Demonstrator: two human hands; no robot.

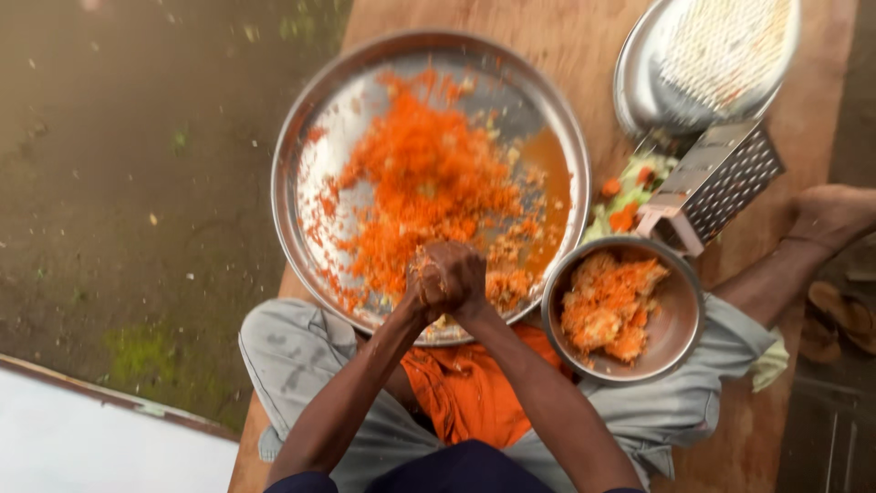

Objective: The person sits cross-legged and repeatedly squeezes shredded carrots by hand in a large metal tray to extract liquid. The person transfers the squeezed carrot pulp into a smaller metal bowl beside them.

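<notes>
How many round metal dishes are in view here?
3: a large steel platter of grated carrot at centre, a small steel bowl by the person's right knee, and a steel plate under a grater, top right.

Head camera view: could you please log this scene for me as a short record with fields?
Hands: left hand and right hand clasped together, squeezing grated carrot over the large steel tray
Tray contents: grated carrot, orange juice
Small steel bowl: squeezed carrot pulp
Box grater: lying on its side on the wooden board
Second steel plate: above the grater
</notes>
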